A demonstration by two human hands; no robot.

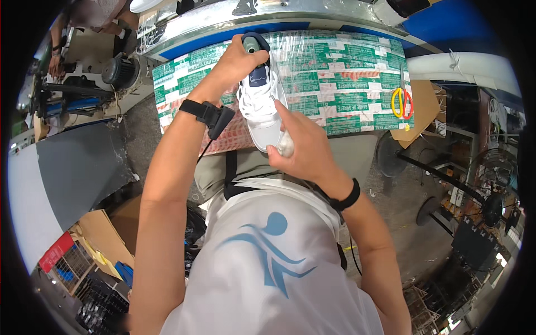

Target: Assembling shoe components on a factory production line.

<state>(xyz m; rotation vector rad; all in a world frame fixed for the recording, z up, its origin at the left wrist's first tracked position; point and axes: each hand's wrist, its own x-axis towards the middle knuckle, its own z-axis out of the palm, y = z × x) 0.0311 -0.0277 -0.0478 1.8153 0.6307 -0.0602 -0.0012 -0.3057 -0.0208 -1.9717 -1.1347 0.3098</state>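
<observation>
A white lace-up sneaker (259,114) with a dark tongue label and dark collar lies sole down, its toe toward me. My left hand (239,62) is closed on its heel end, thumb and fingers at the shoe's opening. A grey-green insole (251,46) shows inside there. At the toe, my right hand (307,144) pinches a small white wad (286,145), which looks like cloth, against the shoe's right side. Its index finger reaches along the upper near the laces. My palm hides part of the wad.
The work surface (346,84) is covered with green and white printed tape under clear film. Scissors (402,104) with yellow and red handles lie at its right end. A metal rail (212,34) runs along the far edge. Another person (103,14) is at the upper left.
</observation>
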